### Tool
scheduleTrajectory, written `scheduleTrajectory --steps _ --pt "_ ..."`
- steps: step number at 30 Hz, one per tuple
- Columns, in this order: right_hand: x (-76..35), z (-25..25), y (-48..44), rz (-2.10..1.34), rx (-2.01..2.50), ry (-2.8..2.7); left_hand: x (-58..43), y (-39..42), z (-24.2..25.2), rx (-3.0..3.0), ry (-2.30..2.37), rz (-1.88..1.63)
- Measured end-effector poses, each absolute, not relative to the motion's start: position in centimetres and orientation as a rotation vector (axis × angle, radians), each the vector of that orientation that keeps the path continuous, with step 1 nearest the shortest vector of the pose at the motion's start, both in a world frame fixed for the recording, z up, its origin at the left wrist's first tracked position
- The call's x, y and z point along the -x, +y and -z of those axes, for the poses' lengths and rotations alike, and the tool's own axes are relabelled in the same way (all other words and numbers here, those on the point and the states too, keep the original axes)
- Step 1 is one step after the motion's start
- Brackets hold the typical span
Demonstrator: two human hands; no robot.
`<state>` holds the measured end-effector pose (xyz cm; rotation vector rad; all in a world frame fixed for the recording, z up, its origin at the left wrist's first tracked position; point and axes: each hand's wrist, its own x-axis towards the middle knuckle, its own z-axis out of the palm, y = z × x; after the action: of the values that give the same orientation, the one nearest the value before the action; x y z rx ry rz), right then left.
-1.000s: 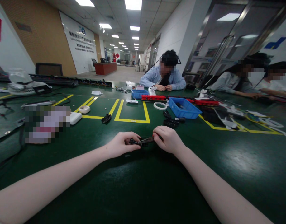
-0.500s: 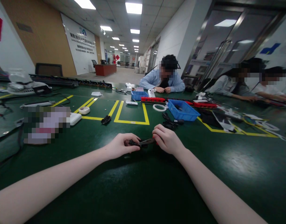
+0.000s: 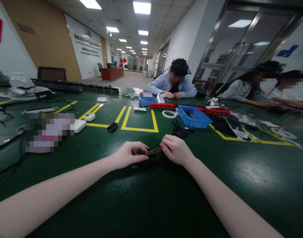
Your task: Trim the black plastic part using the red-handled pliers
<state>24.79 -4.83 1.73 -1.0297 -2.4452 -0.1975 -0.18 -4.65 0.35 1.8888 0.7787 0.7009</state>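
Both my hands meet low over the green table [image 3: 151,198]. My left hand [image 3: 128,154] is closed on a small black part [image 3: 141,152]. My right hand [image 3: 176,150] is closed round the handle of a slim tool [image 3: 155,151] whose dark tip points left into that black part. The tool's handle is hidden inside my fingers. Just beyond my right hand lie more small black parts [image 3: 180,131].
A blue bin [image 3: 194,116], a white tape ring [image 3: 169,114], red strips [image 3: 162,105] and yellow floor-tape boxes [image 3: 139,129] lie ahead. A loose black part [image 3: 112,127] and a white tape roll [image 3: 89,116] sit left. Three people work across the table.
My right hand has slid slightly left, closer to my left hand, and the red bit of the tool handle no longer shows. The view tilted a little.
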Motion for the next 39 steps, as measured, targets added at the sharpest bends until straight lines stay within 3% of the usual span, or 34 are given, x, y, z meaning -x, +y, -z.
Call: scheduleTrajectory --steps 39 --pt "-25.12 -2.00 -4.70 0.257 1.064 -2.431 0.13 -4.53 -0.06 -1.868 0.793 -0.709"
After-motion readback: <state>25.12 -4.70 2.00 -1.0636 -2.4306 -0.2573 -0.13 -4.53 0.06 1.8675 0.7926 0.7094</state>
